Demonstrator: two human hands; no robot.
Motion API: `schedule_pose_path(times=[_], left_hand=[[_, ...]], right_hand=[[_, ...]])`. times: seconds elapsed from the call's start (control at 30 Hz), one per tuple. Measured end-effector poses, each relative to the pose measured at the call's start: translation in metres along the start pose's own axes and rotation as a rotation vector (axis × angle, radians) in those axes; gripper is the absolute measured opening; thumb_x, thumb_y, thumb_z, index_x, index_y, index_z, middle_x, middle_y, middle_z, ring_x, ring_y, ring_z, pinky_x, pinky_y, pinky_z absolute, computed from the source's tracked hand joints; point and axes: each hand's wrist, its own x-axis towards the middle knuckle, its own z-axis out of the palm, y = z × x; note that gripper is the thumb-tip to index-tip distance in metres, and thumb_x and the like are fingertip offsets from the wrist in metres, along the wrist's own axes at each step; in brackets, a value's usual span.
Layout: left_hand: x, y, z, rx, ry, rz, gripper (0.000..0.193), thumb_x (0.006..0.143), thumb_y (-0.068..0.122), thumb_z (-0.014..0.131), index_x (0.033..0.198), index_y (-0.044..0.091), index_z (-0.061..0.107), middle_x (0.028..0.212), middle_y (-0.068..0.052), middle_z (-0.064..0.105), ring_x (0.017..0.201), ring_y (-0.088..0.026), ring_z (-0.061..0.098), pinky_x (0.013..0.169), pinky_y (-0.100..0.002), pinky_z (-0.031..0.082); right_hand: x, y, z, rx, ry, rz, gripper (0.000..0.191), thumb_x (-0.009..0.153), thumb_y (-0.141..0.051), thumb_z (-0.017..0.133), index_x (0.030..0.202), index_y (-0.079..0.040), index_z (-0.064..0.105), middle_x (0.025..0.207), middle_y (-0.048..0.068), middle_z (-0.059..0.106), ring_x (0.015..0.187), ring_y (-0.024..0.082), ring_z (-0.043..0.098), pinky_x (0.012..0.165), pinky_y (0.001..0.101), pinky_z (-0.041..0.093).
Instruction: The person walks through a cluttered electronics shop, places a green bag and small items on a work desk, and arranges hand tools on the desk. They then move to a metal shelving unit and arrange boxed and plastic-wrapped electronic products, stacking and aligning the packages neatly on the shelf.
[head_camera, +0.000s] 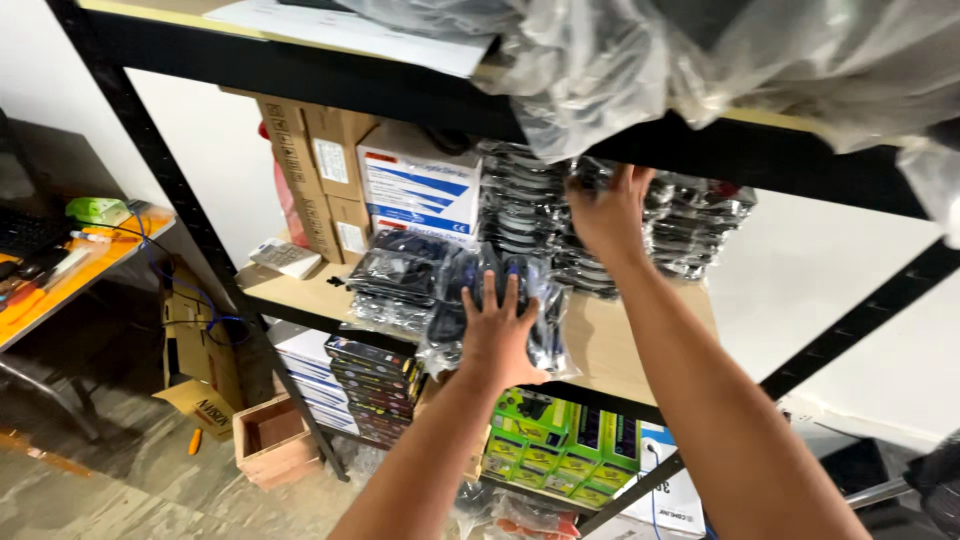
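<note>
A black metal rack with pale wooden shelves stands against a white wall. The middle shelf (610, 345) carries brown cardboard boxes (315, 170) at its left end, a white and blue box (420, 185) next to them, a small white remote-like device (285, 258) lying flat near the front edge, and a tall stack of dark bagged items (520, 205) at the back. Below it sit stacked flat boxes (375, 385) and green packages (555, 440). To the left, an orange-topped desk (75, 270) holds cables and small tools, and a small open wooden box (272, 435) rests on the worn floor.

The top of the view is filled by crumpled clear plastic (640, 60) hanging over the upper shelf, which hides whatever lies behind it. The far ends of the rack are cut off, and the contents of the shiny bags are hard to make out; they look like dark gadgets or cables, perhaps.

The left hand (497, 335) lies open, fingers spread, pressed flat on a clear bag of dark blue items (500, 300) that sits at the front of the middle shelf, just right of a pile of black bagged items (400, 275). The right hand (608, 215) reaches higher and further back, fingers curled onto the stack of bagged items just under the upper shelf; whether it grips one or only touches them cannot be told.
</note>
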Motion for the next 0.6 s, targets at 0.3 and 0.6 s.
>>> schedule_pose_path(times=[0.3,0.6], left_hand=[[-0.005,0.000,-0.002,-0.026,0.067,0.039,0.121,0.055,0.067,0.089,0.154,0.018,0.039,0.165,-0.026,0.018,0.151,-0.055,0.007,0.114,-0.079,0.011],[-0.004,-0.001,-0.004,-0.019,0.055,0.060,0.122,0.056,0.070,0.087,0.155,0.018,0.038,0.166,-0.026,0.017,0.151,-0.056,0.008,0.113,-0.079,0.012]], right_hand=[[0.066,-0.020,0.056,0.298,-0.108,0.065,0.073,0.092,-0.034,0.073,0.153,-0.009,0.041,0.159,0.018,0.039,0.147,0.038,0.038,0.123,0.0464,0.033],[0.081,-0.028,0.040,0.331,-0.044,0.058,0.062,0.096,-0.030,0.071,0.149,-0.009,0.047,0.154,0.015,0.047,0.143,0.036,0.043,0.121,0.0459,0.035]])
